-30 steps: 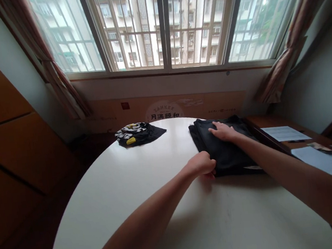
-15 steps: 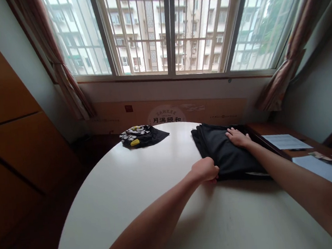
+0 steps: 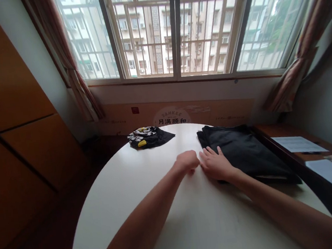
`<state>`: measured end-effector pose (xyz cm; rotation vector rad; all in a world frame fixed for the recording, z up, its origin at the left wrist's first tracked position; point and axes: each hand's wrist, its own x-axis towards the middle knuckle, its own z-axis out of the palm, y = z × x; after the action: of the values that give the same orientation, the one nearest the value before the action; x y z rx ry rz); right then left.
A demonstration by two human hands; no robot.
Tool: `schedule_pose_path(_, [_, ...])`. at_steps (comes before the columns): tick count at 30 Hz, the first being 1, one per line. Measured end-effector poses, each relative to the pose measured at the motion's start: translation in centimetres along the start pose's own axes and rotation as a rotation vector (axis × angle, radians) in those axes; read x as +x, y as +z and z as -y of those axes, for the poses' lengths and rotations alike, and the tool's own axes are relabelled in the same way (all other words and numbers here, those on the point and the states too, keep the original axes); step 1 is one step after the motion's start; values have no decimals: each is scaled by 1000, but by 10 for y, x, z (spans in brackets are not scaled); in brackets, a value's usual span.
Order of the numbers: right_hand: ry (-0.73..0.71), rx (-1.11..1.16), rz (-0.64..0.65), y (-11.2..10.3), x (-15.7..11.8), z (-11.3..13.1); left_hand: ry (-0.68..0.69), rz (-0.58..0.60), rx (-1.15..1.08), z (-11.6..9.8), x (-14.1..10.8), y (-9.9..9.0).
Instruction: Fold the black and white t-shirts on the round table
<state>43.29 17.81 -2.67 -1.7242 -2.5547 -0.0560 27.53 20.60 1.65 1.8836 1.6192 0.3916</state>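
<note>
On the white round table (image 3: 178, 235), a folded black garment (image 3: 244, 151) lies to the right. My right hand (image 3: 215, 165) rests with fingers spread on its left edge. My left hand (image 3: 186, 162) is curled closed on the tabletop, just left of my right hand and not touching the garment. A crumpled black garment with a white and yellow print (image 3: 148, 137) lies farther back at the table's far edge, away from both hands.
A wooden desk (image 3: 278, 135) with sheets of paper (image 3: 298, 144) adjoins the table on the right. A printed board (image 3: 171, 118) stands below the barred window. A wooden cabinet (image 3: 10, 98) fills the left, above a dark floor.
My right hand has slid from the top of the black garment to its left edge. My left hand has come away from the garment's near edge and moved left.
</note>
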Motion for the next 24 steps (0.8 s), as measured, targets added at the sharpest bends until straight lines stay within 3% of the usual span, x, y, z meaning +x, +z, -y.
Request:
schedule_pose_path(5, [-48,5,-76,5,-17,33,-128,-577,268,68,19,-45])
schedule_pose_path(7, [-42,13,-93,5,-21,38,-217,-729,348,98,28,-54])
schedule_pose_path(9, [-33,19,-106,3,-23,40,-286,-716,346,120,34,-58])
schedule_pose_path(12, [-25,30,-117,2,-24,40,-336,-637,322,133,39,-62])
schedule_pose_path(24, [-43,83,-112,1,-22,37,-363,-629,377,133,32,-73])
